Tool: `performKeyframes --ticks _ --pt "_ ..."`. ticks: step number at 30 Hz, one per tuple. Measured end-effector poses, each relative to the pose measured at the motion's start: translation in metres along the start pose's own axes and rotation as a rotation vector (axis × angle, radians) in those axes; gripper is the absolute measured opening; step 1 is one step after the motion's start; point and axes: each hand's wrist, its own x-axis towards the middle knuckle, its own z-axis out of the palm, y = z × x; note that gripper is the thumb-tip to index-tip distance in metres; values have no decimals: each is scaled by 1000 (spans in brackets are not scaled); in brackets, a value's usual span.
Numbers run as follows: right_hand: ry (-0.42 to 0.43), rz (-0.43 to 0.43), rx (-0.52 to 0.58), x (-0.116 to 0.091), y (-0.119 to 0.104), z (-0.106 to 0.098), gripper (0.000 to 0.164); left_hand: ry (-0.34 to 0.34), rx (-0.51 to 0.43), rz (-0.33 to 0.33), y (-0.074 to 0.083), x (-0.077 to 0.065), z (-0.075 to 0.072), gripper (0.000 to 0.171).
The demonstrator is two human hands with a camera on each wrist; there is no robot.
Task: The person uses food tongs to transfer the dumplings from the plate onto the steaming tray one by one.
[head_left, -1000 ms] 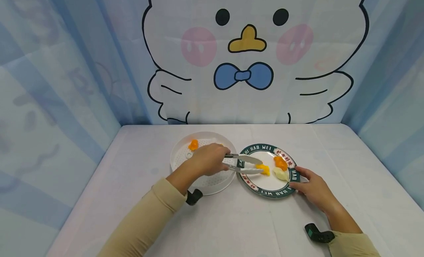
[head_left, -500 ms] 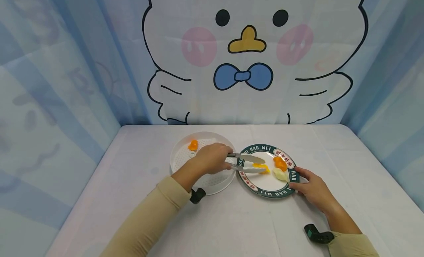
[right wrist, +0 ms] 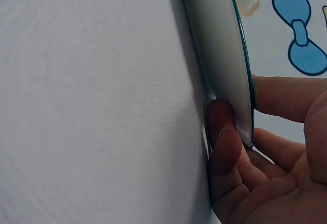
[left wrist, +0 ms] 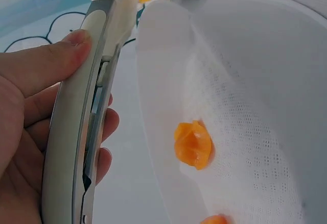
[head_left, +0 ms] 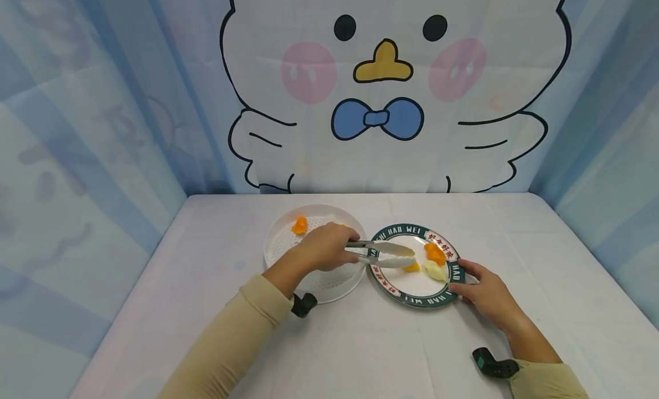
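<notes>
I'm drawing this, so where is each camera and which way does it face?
Head: on the head, forward and down at plate and tray; left hand and right hand show.
Left wrist: on that wrist, toward tongs and tray; left hand shows.
Right wrist: on that wrist, toward the plate's side; right hand shows.
Head and left wrist share the tongs.

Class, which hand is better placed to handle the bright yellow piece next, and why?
Probably the left hand: it holds the tongs, their tips at the yellow piece; the right hand grips the plate.
</notes>
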Motion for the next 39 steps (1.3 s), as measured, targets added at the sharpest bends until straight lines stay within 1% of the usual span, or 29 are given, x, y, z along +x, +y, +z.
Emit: performKeyframes --ticks 7,12,15,17,19,25,28,31,35,39 --pt "4 -11 -7 0 2 1 80 33 -52 21 -6 -7 -7 42" --pt "1 -14 0 -1 2 1 80 75 -80 41 -11 -13 -16 44" --pt "-1 -12 7 -1 2 1 80 102 -63 38 -15 -18 -23 44" --pt "-1 -12 9 -1 2 1 81 120 -38 26 -19 -21 -27 45" --pt "1 -14 9 -1 3 1 80 126 -38 5 -23 -25 -33 47" --pt "1 -21 5 0 3 1 80 143 -91 -42 -44 -42 -49 51" --pt "0 -25 4 0 3 1 81 168 -103 -65 -59 -52 -57 50" --pt "3 -27 -1 0 2 1 80 190 -94 -91 -73 -60 -63 52" --pt "6 -22 -3 0 2 1 80 197 -95 -144 -90 -67 -66 53" --pt "5 -13 -6 0 2 1 80 192 -125 -194 -104 -69 -64 52"
